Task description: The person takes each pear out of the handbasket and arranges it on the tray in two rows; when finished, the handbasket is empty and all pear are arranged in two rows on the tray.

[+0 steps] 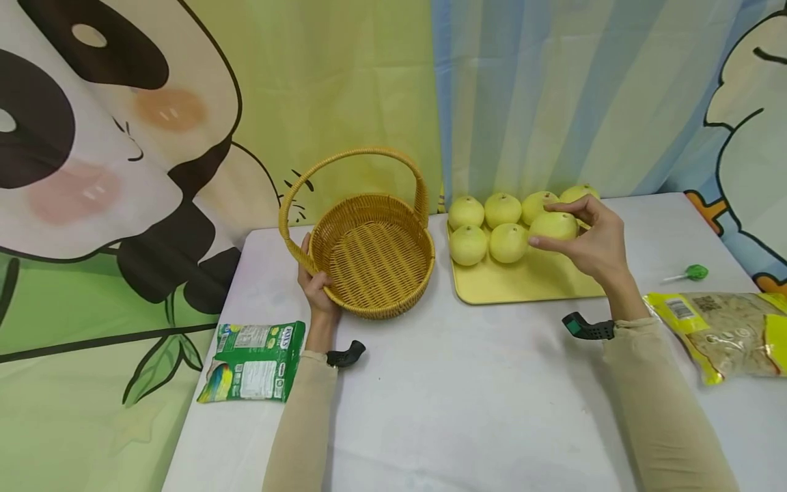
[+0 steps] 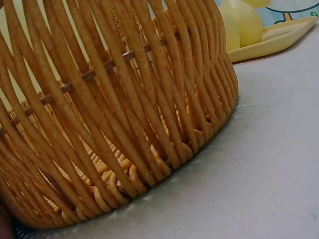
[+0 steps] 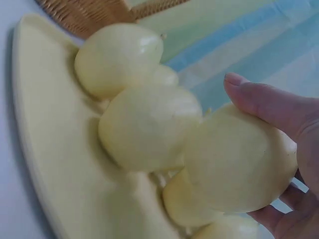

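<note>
A brown wicker basket point(image 1: 381, 263) with a tall hoop handle stands on the table, its inside bare. My left hand point(image 1: 316, 290) grips its left side by the handle's base, with the thumb at the rim. In the left wrist view the woven wall point(image 2: 124, 109) fills most of the picture. My right hand point(image 1: 593, 236) holds a round, pale yellow-green fruit point(image 1: 556, 225) between thumb and fingers, over the yellow tray point(image 1: 529, 283). Several similar fruits point(image 1: 467, 244) sit in two rows along the tray's back. The right wrist view shows the held fruit point(image 3: 241, 159) close to the others.
A green snack bag point(image 1: 255, 362) lies by my left forearm. Right of the tray are a green-wrapped lollipop point(image 1: 696, 272) and a yellow, partly see-through food bag point(image 1: 732, 335). A cartoon-printed curtain point(image 1: 344, 89) hangs behind the white table point(image 1: 455, 396).
</note>
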Available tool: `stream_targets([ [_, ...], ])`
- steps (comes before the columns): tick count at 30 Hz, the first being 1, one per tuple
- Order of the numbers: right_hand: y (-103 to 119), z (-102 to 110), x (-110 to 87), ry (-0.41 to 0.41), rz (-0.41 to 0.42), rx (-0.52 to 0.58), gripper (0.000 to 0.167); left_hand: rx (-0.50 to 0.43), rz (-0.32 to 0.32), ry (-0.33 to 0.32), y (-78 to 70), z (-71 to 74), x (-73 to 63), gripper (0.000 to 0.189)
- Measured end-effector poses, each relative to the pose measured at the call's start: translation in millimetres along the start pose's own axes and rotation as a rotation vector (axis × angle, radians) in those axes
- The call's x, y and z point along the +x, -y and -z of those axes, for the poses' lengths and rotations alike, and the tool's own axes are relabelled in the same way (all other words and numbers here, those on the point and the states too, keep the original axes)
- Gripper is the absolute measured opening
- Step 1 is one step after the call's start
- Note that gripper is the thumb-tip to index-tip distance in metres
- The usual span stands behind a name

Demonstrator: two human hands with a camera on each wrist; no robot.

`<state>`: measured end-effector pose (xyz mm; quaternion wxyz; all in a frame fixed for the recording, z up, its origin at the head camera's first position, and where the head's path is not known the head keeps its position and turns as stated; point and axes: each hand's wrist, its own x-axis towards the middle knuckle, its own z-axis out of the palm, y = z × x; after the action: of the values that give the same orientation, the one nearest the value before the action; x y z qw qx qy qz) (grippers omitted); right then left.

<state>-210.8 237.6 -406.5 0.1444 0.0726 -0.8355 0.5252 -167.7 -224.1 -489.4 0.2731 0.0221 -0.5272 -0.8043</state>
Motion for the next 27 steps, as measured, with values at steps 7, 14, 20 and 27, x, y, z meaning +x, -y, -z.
stream_targets([
  [7, -22.6, -1.1, -1.5, -0.045, -0.043, -0.044, 0.06, -0.005, -0.009, -0.003, 0.4, 1.1, 0.6, 0.102],
  [14, -31.1, -9.9, -1.5, -0.065, -0.111, -0.105, 0.059, 0.003, -0.005, -0.011, 2.0, 0.7, 0.7, 0.101],
  [20, -40.7, -14.1, -3.9, -0.058, -0.129, -0.124, 0.062, 0.018, -0.003, -0.003, 3.8, 1.1, -0.2, 0.101],
  [27, -43.9, -15.9, -3.4, -0.079, -0.117, -0.14, 0.064, 0.041, 0.01, -0.004, 3.4, 3.9, 2.3, 0.102],
])
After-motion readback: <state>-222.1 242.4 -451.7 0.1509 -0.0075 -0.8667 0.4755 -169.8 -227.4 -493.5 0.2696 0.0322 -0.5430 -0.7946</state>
